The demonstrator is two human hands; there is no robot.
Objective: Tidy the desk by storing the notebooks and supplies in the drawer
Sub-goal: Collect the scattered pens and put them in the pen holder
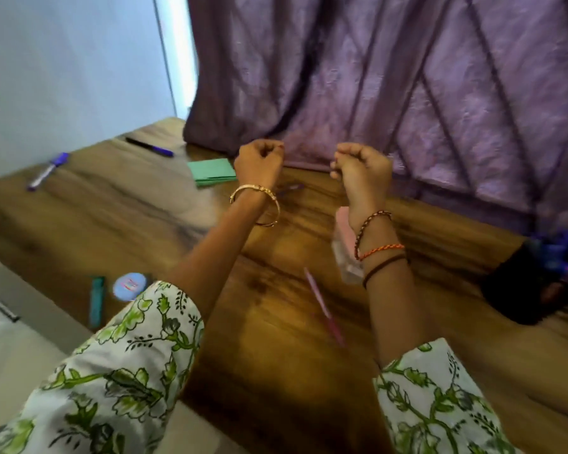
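- Hanging above the far side of the worktop, the left hand and right hand were apart, fingers curled, holding nothing.
- Nearest was the pink pen, just near of the right hand, long way running near to far.
- Other supplies lay left.

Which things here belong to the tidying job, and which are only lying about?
For the job: green notepad, purple marker, dark pen, pink pen, teal item, round tin, drawer handle.

Just there: curtain, black holder, wall.
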